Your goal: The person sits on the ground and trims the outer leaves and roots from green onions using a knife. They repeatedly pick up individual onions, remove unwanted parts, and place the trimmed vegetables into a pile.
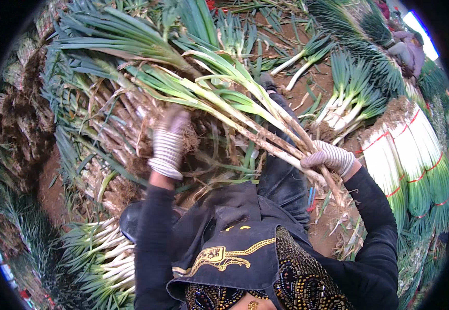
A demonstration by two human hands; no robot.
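Observation:
My right hand, in a striped knit glove, grips several unpeeled long green onions near their root ends. Their pale green leaves stretch up and left across the view. Over the root ends of a soil-stained pile of green onions is my left hand, gloved alike. Motion blurs its fingers, so whether they hold anything does not show. A thick leafy bunch lies across the top of that pile.
Tied bundles of white-stemmed green onions with red bands stand at right. Loose cleaned ones lie at upper right and lower left. Leaf scraps litter the soil between my legs. Another person is at the far upper right.

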